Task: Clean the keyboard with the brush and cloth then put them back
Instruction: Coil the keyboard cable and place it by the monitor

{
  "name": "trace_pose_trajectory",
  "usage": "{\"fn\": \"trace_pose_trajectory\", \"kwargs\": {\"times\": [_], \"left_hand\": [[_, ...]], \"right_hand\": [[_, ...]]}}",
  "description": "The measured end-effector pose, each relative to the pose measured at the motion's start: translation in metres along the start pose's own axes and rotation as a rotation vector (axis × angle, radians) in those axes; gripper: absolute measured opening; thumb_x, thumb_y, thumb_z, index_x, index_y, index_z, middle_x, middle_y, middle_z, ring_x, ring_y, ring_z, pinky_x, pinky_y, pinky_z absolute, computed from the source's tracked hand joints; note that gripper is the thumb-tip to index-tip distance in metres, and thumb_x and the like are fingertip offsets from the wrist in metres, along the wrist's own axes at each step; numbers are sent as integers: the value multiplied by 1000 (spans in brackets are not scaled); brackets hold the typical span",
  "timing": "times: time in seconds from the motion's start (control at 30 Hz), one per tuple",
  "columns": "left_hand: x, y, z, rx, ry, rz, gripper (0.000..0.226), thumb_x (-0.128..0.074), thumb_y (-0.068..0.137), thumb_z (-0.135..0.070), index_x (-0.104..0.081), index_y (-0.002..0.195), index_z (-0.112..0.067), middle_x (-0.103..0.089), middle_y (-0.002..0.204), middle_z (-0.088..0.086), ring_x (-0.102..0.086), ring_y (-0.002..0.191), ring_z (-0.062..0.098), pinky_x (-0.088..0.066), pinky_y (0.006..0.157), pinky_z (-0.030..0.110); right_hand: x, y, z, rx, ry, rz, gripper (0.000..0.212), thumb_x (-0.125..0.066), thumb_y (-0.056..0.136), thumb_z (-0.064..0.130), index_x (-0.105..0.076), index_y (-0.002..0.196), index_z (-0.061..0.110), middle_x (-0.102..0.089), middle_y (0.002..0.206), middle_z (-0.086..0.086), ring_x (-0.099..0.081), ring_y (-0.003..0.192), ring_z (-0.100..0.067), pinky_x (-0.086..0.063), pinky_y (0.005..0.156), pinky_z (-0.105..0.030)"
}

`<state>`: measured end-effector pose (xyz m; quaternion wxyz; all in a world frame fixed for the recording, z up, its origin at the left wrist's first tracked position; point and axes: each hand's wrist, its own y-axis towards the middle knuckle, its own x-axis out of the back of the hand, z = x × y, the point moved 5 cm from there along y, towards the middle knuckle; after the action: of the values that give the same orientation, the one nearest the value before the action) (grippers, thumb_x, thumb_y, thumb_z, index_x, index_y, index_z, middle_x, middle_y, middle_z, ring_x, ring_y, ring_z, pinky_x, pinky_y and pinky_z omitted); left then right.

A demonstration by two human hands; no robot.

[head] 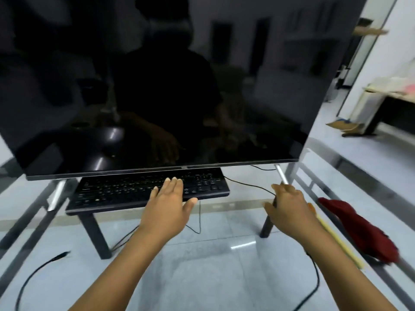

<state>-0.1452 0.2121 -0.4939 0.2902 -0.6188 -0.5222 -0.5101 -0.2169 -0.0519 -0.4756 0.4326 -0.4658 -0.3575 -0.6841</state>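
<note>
head | my left hand (167, 199) lies flat and spread on the keyboard (143, 189) under the monitor (157, 86), likely to steady it | right hand (286, 206) curls around a yellow-handled brush (336, 241) | red cloth (357, 227) waits on the glass counter (202, 277), just right

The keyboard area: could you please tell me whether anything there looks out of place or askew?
The keyboard sits skewed under the monitor, its left end nearer the person. A red cloth lies crumpled at the glass table's right edge. A loose black cable end lies unplugged at the left.
</note>
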Motion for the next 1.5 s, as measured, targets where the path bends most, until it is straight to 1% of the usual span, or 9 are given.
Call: {"fn": "trace_pose_trajectory", "kwargs": {"times": [0.07,0.27,0.47,0.63,0.87,1.0,1.17,1.3,1.5], "left_hand": [[-9,7,-19,-44,10,17,69,-29,98,-54,-18,152,-12,-14,161,3,-3,148,16,-6,120,39],[-26,20,-43,-66,54,54,68,-26,98,-54,-18,152,-12,-14,161,3,-3,149,17,-5,120,41],[-37,22,-42,-56,107,74,67,-25,98,-53,-19,152,-13,-15,161,3,-4,149,17,-6,120,42],[-39,22,-41,-60,103,57,64,-26,98,-52,-21,152,-18,-13,161,3,-5,149,17,-7,119,43],[-38,19,-36,-89,74,32,64,-28,98,-52,-21,152,-19,-13,161,0,-4,148,14,-7,119,40],[-38,17,-35,-92,73,25,64,-27,98,-53,-20,152,-20,-11,161,-1,-4,148,13,-6,119,38],[-37,16,-35,-94,91,35,64,-23,98,-54,-16,153,-22,-8,161,-3,-1,148,11,-4,119,37],[-36,14,-34,-95,95,41,64,-23,98,-54,-16,153,-21,-7,161,-3,0,148,12,-4,119,36],[-38,15,-33,-90,108,58,64,-21,98,-55,-14,153,-22,-5,162,-4,2,148,11,-2,119,36]], "right_hand": [[3,-8,-18,9,-43,-19,47,-54,93,30,-46,136,14,-46,141,-10,-40,129,-30,-40,104,-44],[-4,-22,-57,18,-123,-35,41,-53,92,18,-53,133,17,-52,132,-6,-46,118,-27,-44,98,-35],[-14,-5,-54,83,-129,-62,40,-50,96,14,-50,136,15,-49,137,-6,-43,122,-27,-39,103,-33],[-19,33,-34,97,-187,-67,39,-48,97,12,-47,136,15,-47,137,-7,-42,121,-27,-42,94,-35],[-28,82,-19,113,-185,-96,40,-47,100,18,-43,140,11,-46,142,-12,-40,126,-29,-36,104,-33],[-30,88,-15,103,-194,-123,46,-50,99,22,-40,143,11,-43,145,-12,-36,130,-29,-35,107,-33],[-29,80,-18,64,-126,-164,46,-44,101,29,-41,144,12,-39,149,-12,-34,135,-30,-32,112,-37],[-29,74,-16,61,-115,-158,47,-50,100,21,-39,144,12,-40,148,-11,-35,134,-29,-34,111,-36],[-31,75,-6,79,-124,-136,49,-51,99,23,-38,146,13,-38,150,-10,-32,138,-28,-32,113,-35]]}}
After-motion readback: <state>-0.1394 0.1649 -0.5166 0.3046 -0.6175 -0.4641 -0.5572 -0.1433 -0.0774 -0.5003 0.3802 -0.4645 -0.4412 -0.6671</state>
